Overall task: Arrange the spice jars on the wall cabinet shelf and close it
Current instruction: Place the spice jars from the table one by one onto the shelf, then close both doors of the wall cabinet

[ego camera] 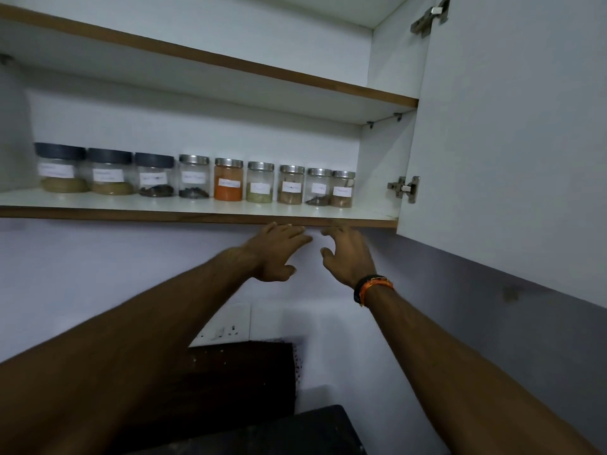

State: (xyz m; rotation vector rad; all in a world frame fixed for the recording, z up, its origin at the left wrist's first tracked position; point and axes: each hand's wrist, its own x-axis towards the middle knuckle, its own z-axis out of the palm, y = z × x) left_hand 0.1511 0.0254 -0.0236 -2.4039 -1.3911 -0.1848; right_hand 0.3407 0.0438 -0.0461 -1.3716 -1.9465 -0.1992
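**shelfwatcher:** So which step is this? Nine spice jars [203, 178] are lined up in one row across the middle of the frame, standing on the lower shelf [197, 214], labels facing out. The arranging part looks pretty much done, judged from how neatly they're spaced.

**hingefan:** Agreed. Nothing is being held. The left hand [274, 252] and the right hand [348, 254] are both raised just under the shelf's front edge, fingers spread and relaxed, empty. Whether the fingertips actually touch the edge can't be told.

**shelfwatcher:** And the cabinet door [512, 142] is swung wide open at the right of the frame, so closing is probably what's left. The door's free edge would need to be caught and swung back toward the left, most likely by the right hand.

**hingefan:** Materials: clear round jars, the three at the left capped with dark lids, the other six with shiny metal lids. White paper labels, writing too blurred to read. Powders in tan, green and bright orange [228, 183], some dark whole bits. The shelf is smooth white board with a brown wood-look edge, and metal hinges [405, 188] are seen on the door.
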